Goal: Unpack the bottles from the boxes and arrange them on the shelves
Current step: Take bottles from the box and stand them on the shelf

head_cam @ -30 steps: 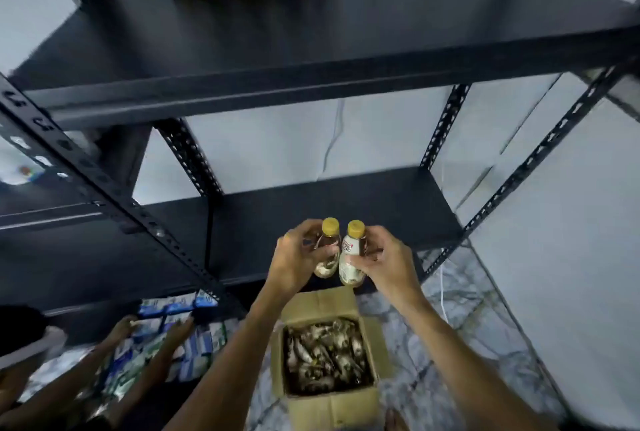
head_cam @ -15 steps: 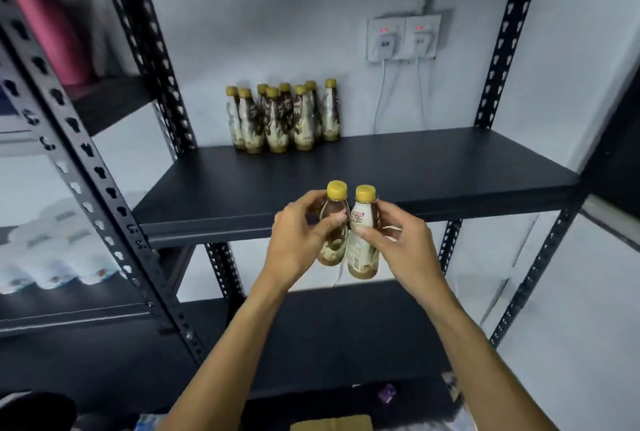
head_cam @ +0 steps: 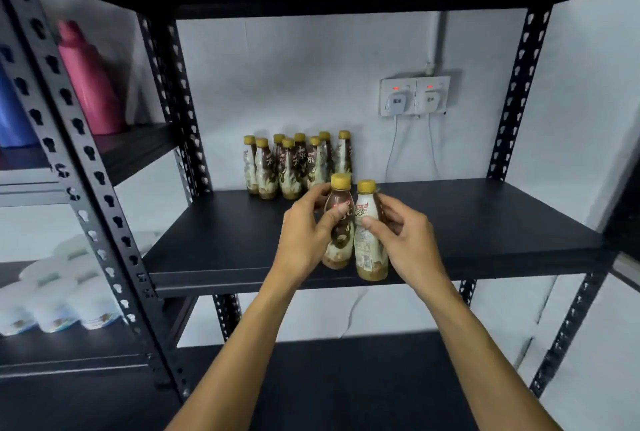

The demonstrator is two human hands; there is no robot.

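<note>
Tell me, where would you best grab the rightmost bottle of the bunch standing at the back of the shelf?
Probably round its narrow upper body, just under the yellow cap, coming from the right front. The rightmost bottle stands upright at the end of the group, so that side faces open shelf, while the other bottles crowd its left.

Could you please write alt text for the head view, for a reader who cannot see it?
A person's left hand grips a brown bottle and the right hand a white-labelled bottle, both yellow-capped and upright, side by side at the front of a black shelf. A cluster of matching bottles stands at the shelf's back, by a white wall with two sockets.
</note>
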